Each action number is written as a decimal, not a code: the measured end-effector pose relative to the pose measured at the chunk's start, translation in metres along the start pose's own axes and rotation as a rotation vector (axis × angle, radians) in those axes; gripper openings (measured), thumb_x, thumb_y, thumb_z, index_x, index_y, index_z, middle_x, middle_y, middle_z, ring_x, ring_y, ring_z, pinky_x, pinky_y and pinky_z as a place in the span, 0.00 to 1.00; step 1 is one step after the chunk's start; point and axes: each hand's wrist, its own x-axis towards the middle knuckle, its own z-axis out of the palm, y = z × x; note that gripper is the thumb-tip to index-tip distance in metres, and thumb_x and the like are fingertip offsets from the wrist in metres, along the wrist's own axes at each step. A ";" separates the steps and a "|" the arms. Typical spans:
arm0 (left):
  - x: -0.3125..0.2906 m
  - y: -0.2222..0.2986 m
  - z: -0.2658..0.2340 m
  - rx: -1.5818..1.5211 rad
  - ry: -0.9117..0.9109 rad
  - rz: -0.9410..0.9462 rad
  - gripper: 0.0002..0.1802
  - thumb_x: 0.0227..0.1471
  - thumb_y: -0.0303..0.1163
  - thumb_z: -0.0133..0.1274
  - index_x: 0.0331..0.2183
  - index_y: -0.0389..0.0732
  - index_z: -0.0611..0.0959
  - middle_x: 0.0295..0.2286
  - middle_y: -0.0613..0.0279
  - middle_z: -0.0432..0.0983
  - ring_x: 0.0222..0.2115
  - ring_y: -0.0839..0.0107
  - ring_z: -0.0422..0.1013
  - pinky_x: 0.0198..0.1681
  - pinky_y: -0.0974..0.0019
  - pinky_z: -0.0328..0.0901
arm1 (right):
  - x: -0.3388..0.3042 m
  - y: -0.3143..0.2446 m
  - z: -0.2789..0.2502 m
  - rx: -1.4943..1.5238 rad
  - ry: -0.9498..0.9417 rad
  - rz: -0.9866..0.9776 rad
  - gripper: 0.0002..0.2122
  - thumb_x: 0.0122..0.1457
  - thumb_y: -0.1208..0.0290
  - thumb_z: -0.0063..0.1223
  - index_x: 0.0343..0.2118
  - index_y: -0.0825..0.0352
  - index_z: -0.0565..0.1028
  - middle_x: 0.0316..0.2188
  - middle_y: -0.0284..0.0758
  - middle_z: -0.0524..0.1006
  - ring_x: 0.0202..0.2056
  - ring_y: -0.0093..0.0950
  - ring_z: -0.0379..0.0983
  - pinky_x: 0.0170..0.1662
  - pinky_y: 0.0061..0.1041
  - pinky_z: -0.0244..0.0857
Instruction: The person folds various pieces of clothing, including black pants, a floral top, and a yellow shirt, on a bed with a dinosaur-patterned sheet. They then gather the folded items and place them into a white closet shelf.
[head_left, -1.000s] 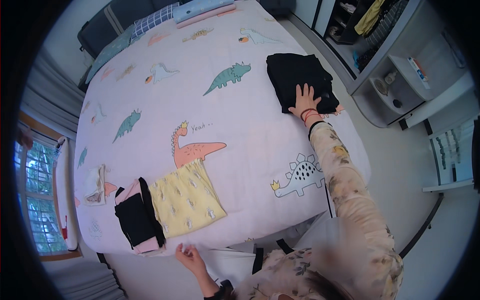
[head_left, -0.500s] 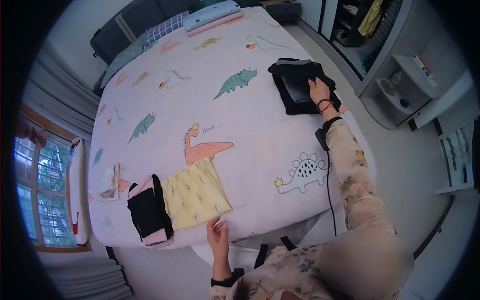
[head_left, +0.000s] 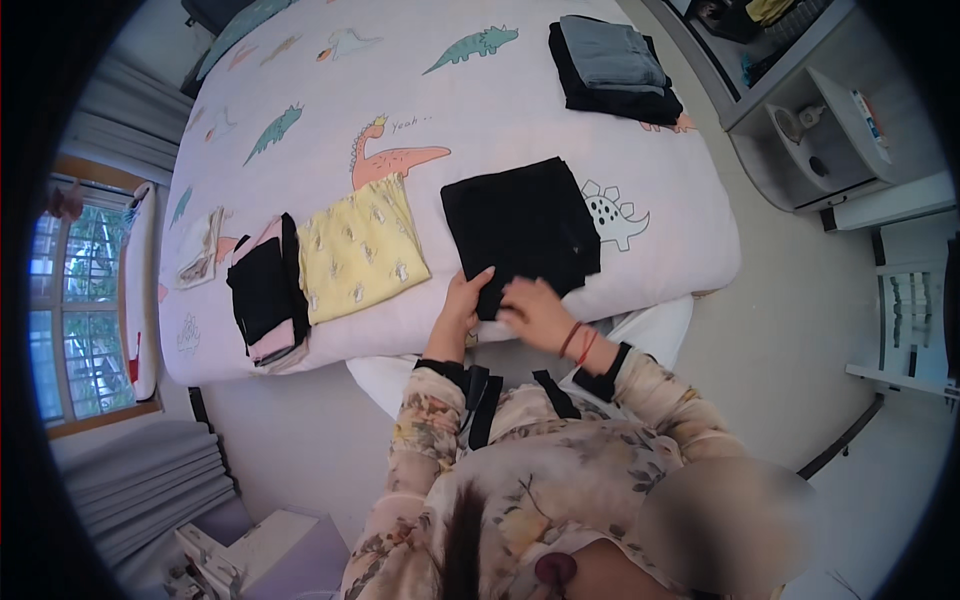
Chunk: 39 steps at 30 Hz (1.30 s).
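A folded black garment (head_left: pixel 520 225) lies on the bed near its front edge. My left hand (head_left: pixel 462 305) grips its near left corner, thumb on top and fingers underneath. At the near edge, my right hand (head_left: pixel 537 318) is over the cloth with bent fingers, smeared by motion, so its hold is unclear. To the left lies a folded yellow patterned garment (head_left: pixel 362 250). Beside that are folded black and pink clothes (head_left: pixel 262 290). Farther off at the right, folded grey trousers (head_left: pixel 612 55) rest on top of a black pile (head_left: pixel 590 100).
A dinosaur-print sheet covers the bed (head_left: pixel 300 180). A small white folded cloth (head_left: pixel 203 250) sits at the left edge. Grey shelves (head_left: pixel 815 140) stand beyond the right side, and a window (head_left: pixel 90 310) with grey curtains is at the left.
My right hand has come back from the far right pile to the front edge. A black garment now lies before me, and grey trousers show on top of the pile. My left hand has taken hold.
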 end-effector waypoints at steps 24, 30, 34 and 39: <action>-0.006 0.031 0.096 1.653 0.221 0.896 0.36 0.45 0.51 0.53 0.56 0.55 0.64 0.60 0.49 0.42 0.59 0.38 0.37 0.50 0.25 0.38 | 0.044 0.127 -0.087 0.006 -0.177 0.663 0.19 0.40 0.57 0.65 0.17 0.69 0.71 0.18 0.41 0.73 0.23 0.37 0.71 0.30 0.33 0.65; 0.050 -0.018 0.108 1.769 0.045 0.742 0.34 0.48 0.56 0.45 0.57 0.62 0.61 0.61 0.55 0.38 0.59 0.36 0.30 0.48 0.20 0.33 | 0.102 0.176 -0.168 -0.416 0.044 0.407 0.17 0.43 0.60 0.61 0.28 0.71 0.73 0.26 0.46 0.75 0.32 0.44 0.72 0.39 0.36 0.66; 0.051 -0.014 0.109 1.738 0.041 0.742 0.34 0.47 0.55 0.47 0.56 0.61 0.63 0.61 0.55 0.39 0.59 0.36 0.30 0.48 0.20 0.33 | 0.185 0.194 -0.212 -0.654 0.279 0.447 0.21 0.44 0.65 0.60 0.37 0.73 0.67 0.41 0.49 0.68 0.44 0.46 0.65 0.47 0.36 0.62; 0.052 -0.009 0.109 1.702 0.004 0.704 0.35 0.46 0.55 0.47 0.56 0.61 0.64 0.61 0.54 0.40 0.59 0.36 0.31 0.48 0.20 0.31 | 0.252 0.224 -0.199 -0.794 0.405 0.515 0.27 0.47 0.63 0.59 0.49 0.67 0.64 0.52 0.47 0.60 0.56 0.43 0.54 0.52 0.48 0.55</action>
